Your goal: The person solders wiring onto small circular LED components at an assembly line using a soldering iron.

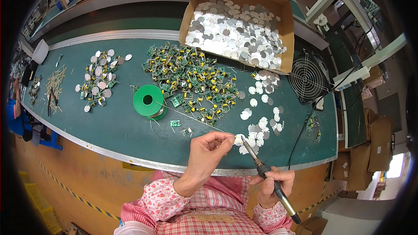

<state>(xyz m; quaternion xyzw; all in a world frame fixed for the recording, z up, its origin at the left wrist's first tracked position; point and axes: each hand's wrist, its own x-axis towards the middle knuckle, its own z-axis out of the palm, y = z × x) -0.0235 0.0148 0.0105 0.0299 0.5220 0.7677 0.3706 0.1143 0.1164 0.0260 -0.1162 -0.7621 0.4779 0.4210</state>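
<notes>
My left hand (204, 154) pinches the end of a thin solder wire (191, 117) between thumb and fingers. That wire runs back to a green spool (140, 100) standing on the bench. My right hand (275, 185) is closed round the dark handle of a soldering iron (257, 160). The iron's tip meets a white round disc (238, 140) beside my left fingertips, but whether it touches cannot be made out. Around the tip lie more loose white and grey discs (260, 134). Left of my hands sits a small green circuit board (175, 123).
A heap of green circuit boards with yellow parts (187, 76) covers the bench's middle. Behind it stands a cardboard box (285, 21) full of discs. Boards with discs attached (99, 76) lie at left. A round fan grille (308, 78) and the black cord (299, 141) are at right.
</notes>
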